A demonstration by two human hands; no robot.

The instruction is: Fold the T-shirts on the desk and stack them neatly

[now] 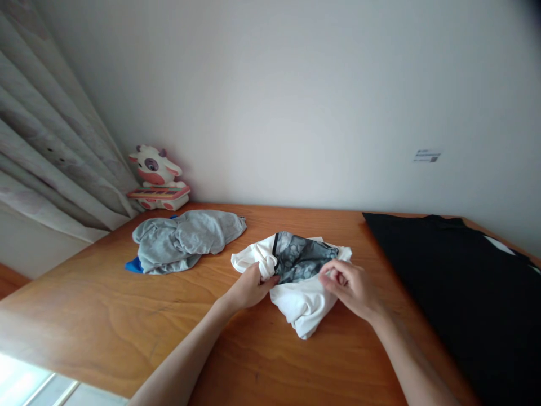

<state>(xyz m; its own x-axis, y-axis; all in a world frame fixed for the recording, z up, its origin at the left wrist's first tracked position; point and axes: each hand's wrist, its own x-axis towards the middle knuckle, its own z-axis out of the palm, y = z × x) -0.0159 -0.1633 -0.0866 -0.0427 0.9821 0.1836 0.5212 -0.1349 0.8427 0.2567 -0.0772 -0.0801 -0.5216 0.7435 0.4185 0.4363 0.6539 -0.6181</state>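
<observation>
Where the left fingers (253, 276) pinch, white cloth (303, 304) bunches in soft folds.

White garment (302, 307), mottled grey panel (296, 256)

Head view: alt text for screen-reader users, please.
A person's left grip holds a rumpled white-and-grey garment on a wooden table; the right grip is curled at its right side. Grey clothing lies left, a toy cow behind it, black cloth right.
</observation>
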